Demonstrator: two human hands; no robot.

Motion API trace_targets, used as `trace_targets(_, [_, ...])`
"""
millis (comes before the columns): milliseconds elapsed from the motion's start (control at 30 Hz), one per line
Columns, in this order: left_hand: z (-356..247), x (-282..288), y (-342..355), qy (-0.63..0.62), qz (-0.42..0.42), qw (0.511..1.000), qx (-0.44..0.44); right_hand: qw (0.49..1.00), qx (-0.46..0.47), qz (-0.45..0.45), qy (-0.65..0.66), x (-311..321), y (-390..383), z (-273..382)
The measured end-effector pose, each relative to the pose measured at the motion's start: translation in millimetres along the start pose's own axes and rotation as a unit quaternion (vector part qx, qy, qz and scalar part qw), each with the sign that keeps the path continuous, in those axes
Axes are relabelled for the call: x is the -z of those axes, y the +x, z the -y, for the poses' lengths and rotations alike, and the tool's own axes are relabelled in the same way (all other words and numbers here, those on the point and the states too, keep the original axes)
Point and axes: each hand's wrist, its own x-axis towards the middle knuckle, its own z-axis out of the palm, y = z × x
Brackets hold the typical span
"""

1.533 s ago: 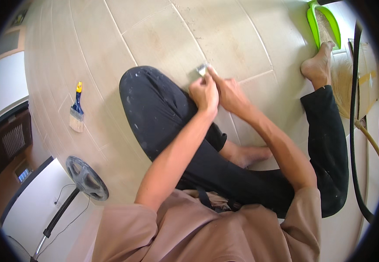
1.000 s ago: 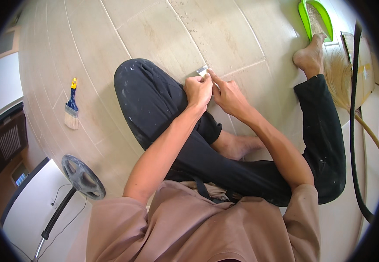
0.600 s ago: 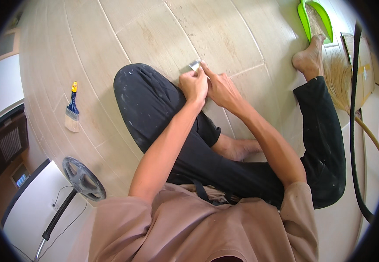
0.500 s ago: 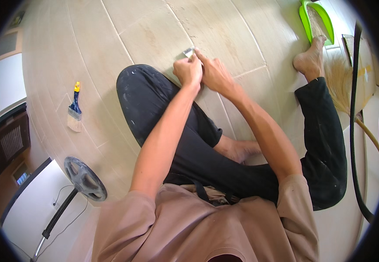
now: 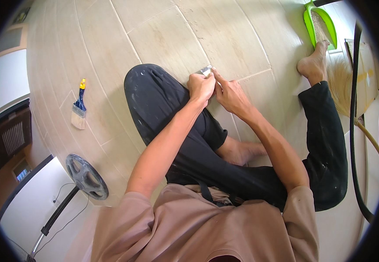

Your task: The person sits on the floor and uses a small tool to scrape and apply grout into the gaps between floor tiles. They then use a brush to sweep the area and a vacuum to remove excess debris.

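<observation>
I sit on the tiled floor (image 5: pixel 167 41) with both hands together beyond my crossed legs. My left hand (image 5: pixel 201 89) is closed around a small flat tool, whose grey and white end (image 5: pixel 206 70) shows past the fingers. It looks like a scraper, but most of it is hidden in my grip. My right hand (image 5: pixel 232 97) presses against the left from the right side, closed on the same tool, its index finger stretched along the end. The tool's tip lies at a seam between two tiles, and crumbs of debris (image 5: pixel 194 28) are scattered along that seam farther off.
A paintbrush (image 5: pixel 80 105) with a blue and yellow handle lies on the left. Near it stands a round grey disc on a pole (image 5: pixel 87 177). At far right are a green dustpan (image 5: pixel 307 19) holding debris, a straw broom (image 5: pixel 340 85) and a cardboard box (image 5: pixel 366 72).
Both hands and the tool have moved nearer to me and slightly right, along the tile seam. The grip looks the same. The whole view has shifted a little.
</observation>
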Motion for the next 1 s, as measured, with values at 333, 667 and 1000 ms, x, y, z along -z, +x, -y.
trace_targets(333, [5.2, -5.9, 18.2, 0.033, -0.088, 0.995, -0.032, 0.999, -0.010, 0.026, -0.019, -4.6, 26.5, -1.4])
trace_targets(667, [-113.2, 38.6, 145.8, -0.046, -0.209, 0.973, -0.081, 0.995, 0.083, -0.047, -0.016, 0.6, 218.4, 23.0])
trace_targets(1000, [-99.7, 46.6, 154.6, 0.035, -0.189, 0.973, -0.126, 0.995, 0.053, -0.076, 0.026, -4.7, 211.5, 23.3])
